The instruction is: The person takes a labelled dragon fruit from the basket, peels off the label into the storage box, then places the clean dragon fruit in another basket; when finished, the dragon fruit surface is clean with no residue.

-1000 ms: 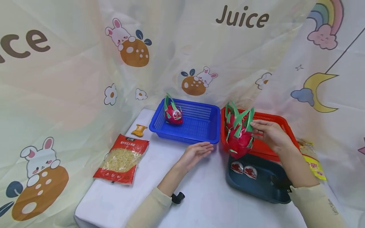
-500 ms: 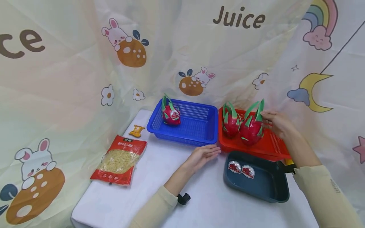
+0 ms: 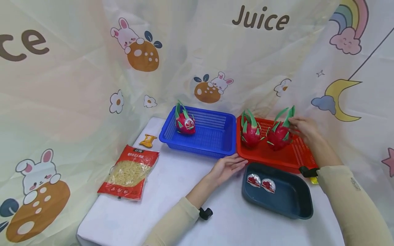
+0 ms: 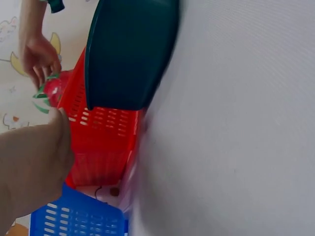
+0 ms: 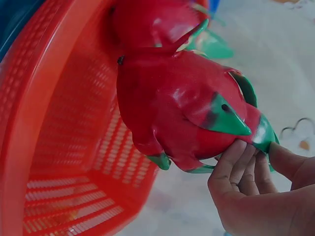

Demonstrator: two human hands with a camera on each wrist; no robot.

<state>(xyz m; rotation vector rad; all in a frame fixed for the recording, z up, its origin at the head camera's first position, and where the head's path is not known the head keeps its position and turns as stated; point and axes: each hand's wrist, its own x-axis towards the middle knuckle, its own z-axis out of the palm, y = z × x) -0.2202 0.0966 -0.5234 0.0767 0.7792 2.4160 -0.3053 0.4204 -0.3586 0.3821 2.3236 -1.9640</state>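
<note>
My right hand pinches the green leaf tips of a dragon fruit inside the red basket. In the right wrist view thumb and fingers close on the leafy end of that dragon fruit. A second dragon fruit sits to its left in the same basket. My left hand is at the front corner of the red basket, fingers extended, holding nothing. Another dragon fruit, with a round sticker, stands at the left of the blue basket.
A dark blue-green bin with two round stickers inside stands in front of the red basket. At left on the white table lie a red bag of pasta and a small orange-wrapped snack. A printed curtain hangs behind.
My right hand has carried the dragon fruit from above the dark bin's rear edge back and right into the red basket. My left hand has shifted right toward the red basket's corner.
</note>
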